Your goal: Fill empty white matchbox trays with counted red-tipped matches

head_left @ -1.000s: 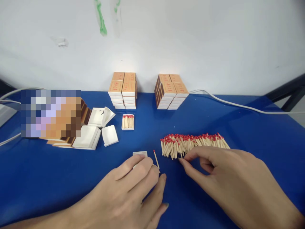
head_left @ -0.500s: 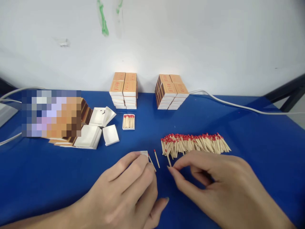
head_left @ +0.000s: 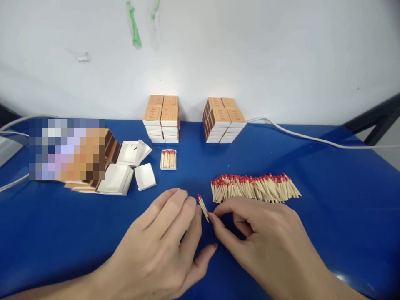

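My right hand [head_left: 265,241] pinches the lower ends of a few red-tipped matches [head_left: 202,206] between thumb and forefinger, just left of a long row of loose matches [head_left: 254,188] on the blue table. My left hand [head_left: 165,241] lies beside them, its fingers curved down over something small and white that is now hidden. The matches in the pinch touch my left forefinger. An open white tray filled with matches [head_left: 168,159] stands further back.
Two stacks of tan matchboxes [head_left: 162,118] [head_left: 222,120] stand against the white wall. Empty white trays and sleeves [head_left: 129,171] lie at the left beside a blurred patch. A white cable [head_left: 312,137] runs along the back right. The table edge falls away at the right.
My right hand has slid left from the row of matches, gathering loose matches into a pinch. My left hand's fingers have moved forward and covered the small white piece.
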A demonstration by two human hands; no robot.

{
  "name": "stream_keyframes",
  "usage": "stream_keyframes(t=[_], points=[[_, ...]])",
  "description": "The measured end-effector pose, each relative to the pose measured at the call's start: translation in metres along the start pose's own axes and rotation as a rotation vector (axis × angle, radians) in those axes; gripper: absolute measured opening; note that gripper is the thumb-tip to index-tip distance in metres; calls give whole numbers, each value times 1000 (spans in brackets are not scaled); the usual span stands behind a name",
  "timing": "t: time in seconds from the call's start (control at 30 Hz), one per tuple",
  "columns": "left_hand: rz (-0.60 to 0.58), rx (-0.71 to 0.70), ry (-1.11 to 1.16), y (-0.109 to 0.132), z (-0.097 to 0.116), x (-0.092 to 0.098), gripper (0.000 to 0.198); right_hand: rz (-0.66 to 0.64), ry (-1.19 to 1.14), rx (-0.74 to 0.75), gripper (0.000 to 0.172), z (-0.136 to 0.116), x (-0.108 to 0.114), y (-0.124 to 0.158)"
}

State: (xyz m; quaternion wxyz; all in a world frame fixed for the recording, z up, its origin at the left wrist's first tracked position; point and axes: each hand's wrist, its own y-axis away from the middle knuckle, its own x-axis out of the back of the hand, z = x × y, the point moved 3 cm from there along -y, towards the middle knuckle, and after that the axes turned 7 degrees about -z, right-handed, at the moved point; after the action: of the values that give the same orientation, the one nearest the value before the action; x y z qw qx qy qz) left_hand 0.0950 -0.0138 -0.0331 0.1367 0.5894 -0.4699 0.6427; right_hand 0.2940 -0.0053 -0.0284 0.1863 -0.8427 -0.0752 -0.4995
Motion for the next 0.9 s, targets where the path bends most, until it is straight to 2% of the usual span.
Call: stream_keyframes(t=[0.23,0.47,0.7,0.9], points=[[-20,35,-12,-3,-1,0,42,16,7,27,25,-1,-3,2],[-57,57,94,-5,-7,-4,45,5,-11,51,23,-1,-8,3],[-78,115,153,-1,-9,-5,44,-13,-76,87,21,-1,-4,1],[-112,189,186,1,-18,-9,49,24,-90,99,16,-1,2,-1]])
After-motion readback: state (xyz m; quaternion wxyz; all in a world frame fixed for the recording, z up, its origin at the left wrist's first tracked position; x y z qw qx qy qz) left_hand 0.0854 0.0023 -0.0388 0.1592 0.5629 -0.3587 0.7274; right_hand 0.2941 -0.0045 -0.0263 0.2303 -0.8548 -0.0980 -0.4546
